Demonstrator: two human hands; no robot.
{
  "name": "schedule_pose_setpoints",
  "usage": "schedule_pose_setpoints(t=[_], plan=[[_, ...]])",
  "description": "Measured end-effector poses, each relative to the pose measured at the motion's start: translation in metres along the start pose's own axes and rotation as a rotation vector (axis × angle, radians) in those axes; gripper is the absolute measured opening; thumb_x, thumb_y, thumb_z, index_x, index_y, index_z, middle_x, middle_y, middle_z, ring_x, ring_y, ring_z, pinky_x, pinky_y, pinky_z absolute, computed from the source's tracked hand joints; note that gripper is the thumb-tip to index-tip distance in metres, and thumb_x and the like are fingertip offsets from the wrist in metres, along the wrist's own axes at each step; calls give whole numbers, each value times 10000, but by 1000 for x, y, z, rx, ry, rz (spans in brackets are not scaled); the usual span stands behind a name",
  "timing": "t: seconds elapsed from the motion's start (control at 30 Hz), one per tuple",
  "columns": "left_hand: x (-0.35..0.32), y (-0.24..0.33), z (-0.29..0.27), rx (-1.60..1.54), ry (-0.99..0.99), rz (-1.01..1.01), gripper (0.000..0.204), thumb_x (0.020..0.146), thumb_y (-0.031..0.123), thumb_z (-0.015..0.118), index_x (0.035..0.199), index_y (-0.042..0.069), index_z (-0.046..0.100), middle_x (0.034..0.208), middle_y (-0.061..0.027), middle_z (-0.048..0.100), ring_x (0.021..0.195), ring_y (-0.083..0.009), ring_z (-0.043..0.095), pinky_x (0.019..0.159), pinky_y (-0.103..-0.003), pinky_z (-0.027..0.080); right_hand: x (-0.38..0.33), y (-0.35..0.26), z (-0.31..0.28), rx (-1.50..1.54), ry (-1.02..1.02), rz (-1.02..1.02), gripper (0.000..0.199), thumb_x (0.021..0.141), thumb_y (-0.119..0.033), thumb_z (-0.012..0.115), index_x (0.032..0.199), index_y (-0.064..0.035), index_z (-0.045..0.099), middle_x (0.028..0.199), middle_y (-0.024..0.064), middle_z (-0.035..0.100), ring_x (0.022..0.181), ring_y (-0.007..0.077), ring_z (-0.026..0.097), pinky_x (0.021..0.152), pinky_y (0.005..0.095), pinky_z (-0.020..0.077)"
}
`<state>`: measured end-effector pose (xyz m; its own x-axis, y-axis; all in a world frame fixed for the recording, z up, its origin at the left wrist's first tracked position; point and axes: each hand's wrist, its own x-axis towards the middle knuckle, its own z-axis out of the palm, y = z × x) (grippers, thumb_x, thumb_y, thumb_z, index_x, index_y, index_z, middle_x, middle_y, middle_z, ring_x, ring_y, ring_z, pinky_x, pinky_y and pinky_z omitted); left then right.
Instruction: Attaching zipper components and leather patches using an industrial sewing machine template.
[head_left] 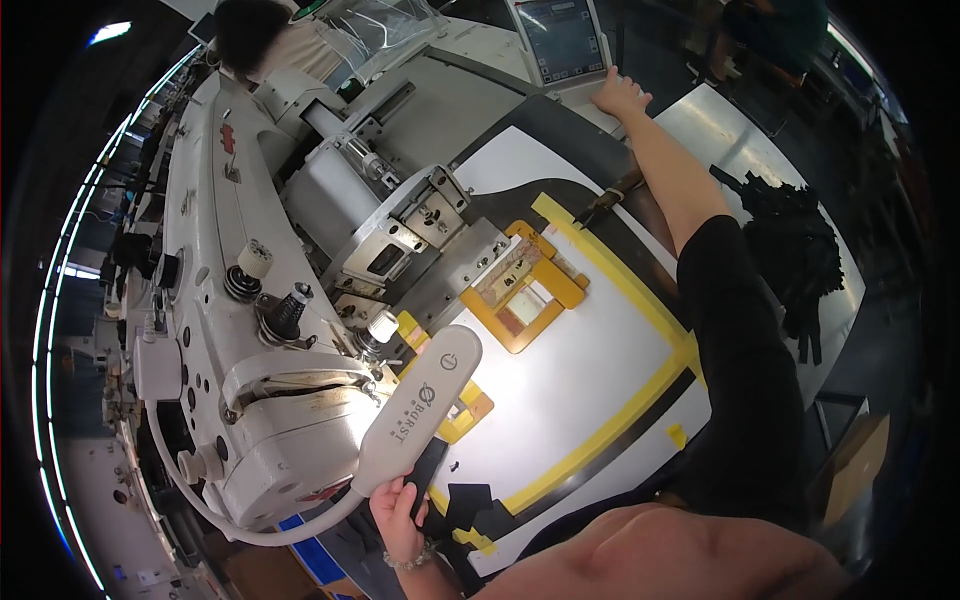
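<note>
My left hand [400,515], with a beaded bracelet at the wrist, is closed on a dark strip [430,470], probably fabric, beside the neck of a white lamp [420,400]. My right arm reaches far forward. At its end my right hand [622,97], fingers partly stretched out and holding nothing visible, is at the lower right corner of a touchscreen panel [560,42]. Between the hands lies a white work plate [600,370] edged with yellow tape. An amber clamp frame [520,335] rests on it, and a second amber frame [465,420] is partly hidden by the lamp.
A large white industrial sewing machine [290,430] fills the left side, its thread knobs [285,315] near the lamp. Small black pieces [470,503] lie at the plate's near edge. A pile of black strips [795,240] covers part of a metal table [700,130] at right. Another person [770,40] is beyond.
</note>
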<state>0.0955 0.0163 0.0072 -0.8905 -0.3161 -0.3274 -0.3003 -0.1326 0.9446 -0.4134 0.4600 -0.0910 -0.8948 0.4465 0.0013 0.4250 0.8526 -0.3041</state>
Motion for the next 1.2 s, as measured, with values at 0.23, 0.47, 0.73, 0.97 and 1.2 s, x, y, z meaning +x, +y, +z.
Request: schedule_pose_setpoints(t=[0.23, 0.47, 0.73, 0.97, 1.2], plan=[[-6, 5, 6, 17, -58, 48, 177, 843, -38, 497, 992, -20, 590, 957, -47, 613, 581, 4, 451, 441, -140, 283, 39, 32, -10, -11, 68, 66, 789, 724, -596, 568, 1405, -302, 298, 1423, 154, 325, 1311, 392, 270, 1002, 611, 174], [-31, 5, -2, 129, -54, 136, 144, 841, -53, 482, 914, -41, 607, 876, -36, 612, 751, -51, 516, 655, -177, 384, 78, 47, -26, -46, -4, 17, 709, 728, -578, 554, 1357, -281, 417, 1426, 170, 313, 1296, 418, 251, 1016, 572, 174], [-67, 1, -17, 110, 2, 150, 152, 841, -62, 484, 914, -23, 611, 833, -8, 587, 711, -29, 485, 620, -162, 358, 55, 47, -76, 28, 65, -211, 720, 706, -614, 556, 1321, -250, 470, 1375, 141, 414, 1283, 371, 330, 1033, 496, 228], [-104, -12, -33, 95, 69, 181, 162, 818, -80, 490, 895, -19, 619, 829, -10, 593, 660, -22, 463, 565, -161, 333, 11, 59, -127, 20, 126, -676, 583, 802, -501, 581, 1261, -146, 532, 1302, 111, 504, 1224, 279, 443, 1002, 372, 333], [-138, -27, -40, 58, 99, 220, 166, 797, -85, 498, 887, -19, 621, 807, -18, 584, 585, -12, 439, 503, -159, 302, -197, 39, -174, 350, -114, -820, 402, 875, -325, 580, 1200, -89, 569, 1158, 70, 578, 986, 176, 542, 930, 326, 380]])
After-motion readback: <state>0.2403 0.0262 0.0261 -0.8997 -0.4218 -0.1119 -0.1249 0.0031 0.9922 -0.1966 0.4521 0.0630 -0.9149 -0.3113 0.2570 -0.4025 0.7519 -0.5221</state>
